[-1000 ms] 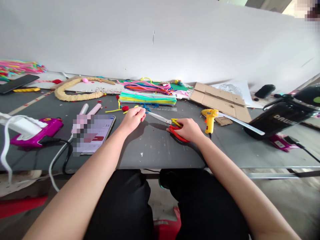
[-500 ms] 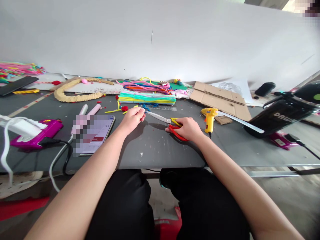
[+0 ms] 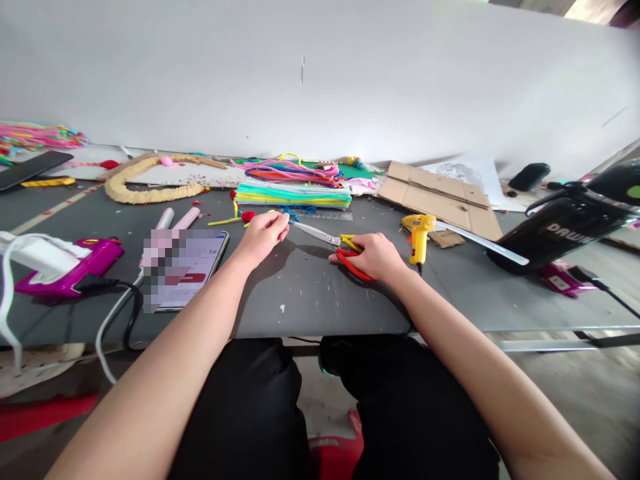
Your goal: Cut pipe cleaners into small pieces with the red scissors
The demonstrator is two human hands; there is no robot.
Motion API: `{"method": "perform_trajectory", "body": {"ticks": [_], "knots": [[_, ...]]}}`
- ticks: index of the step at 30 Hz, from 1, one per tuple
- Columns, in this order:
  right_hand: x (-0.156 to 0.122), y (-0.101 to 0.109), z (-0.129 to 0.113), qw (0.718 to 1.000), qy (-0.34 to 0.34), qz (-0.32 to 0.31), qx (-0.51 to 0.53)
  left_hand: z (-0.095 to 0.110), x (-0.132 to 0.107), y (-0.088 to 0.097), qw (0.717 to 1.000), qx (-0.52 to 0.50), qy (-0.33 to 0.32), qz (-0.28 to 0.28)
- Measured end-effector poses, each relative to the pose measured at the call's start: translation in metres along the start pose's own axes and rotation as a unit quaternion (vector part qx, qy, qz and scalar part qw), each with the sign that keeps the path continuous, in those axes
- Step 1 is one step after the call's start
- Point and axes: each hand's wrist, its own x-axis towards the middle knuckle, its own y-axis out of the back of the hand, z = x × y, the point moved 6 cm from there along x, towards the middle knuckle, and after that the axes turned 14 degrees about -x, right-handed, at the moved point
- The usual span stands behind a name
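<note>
My right hand (image 3: 377,257) grips a pair of scissors (image 3: 316,233) by its red and yellow handles, the blades pointing left. At the blade tips is my left hand (image 3: 266,235), its fingers pinched together. What sits in that pinch, if anything, is too small to make out. Just behind the left hand lie a red fuzzy piece (image 3: 248,217), a yellow pipe cleaner (image 3: 223,221) and some blue bits (image 3: 295,213). A bundle of mint and yellow pipe cleaners (image 3: 294,196) lies beyond the blades, with pink ones (image 3: 290,171) behind it.
To the right stand a yellow glue gun (image 3: 421,235) and a black bottle (image 3: 555,227), near cardboard (image 3: 440,198). On the left are a phone (image 3: 193,273), a purple power socket (image 3: 80,267) with cables, and a curved tan wrapped form (image 3: 117,190).
Both hands and the scissors hold almost the same pose. The whole view has shifted very slightly.
</note>
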Motion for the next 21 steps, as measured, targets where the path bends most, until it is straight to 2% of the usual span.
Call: {"method": "perform_trajectory", "body": {"ticks": [8, 17, 21], "knots": [[-0.0043, 0.0081, -0.0042, 0.991, -0.001, 0.011, -0.131, -0.0013, 0.0005, 0.0004, 1.0, 0.021, -0.006, -0.006], [-0.0029, 0.0065, -0.0047, 0.989, 0.007, 0.001, -0.149, 0.0002, -0.0001, -0.0001, 1.0, 0.019, -0.01, -0.006], [-0.0012, 0.0053, -0.0065, 0.988, 0.019, 0.016, -0.151, -0.0022, 0.001, 0.0004, 1.0, 0.012, -0.004, -0.002]]}}
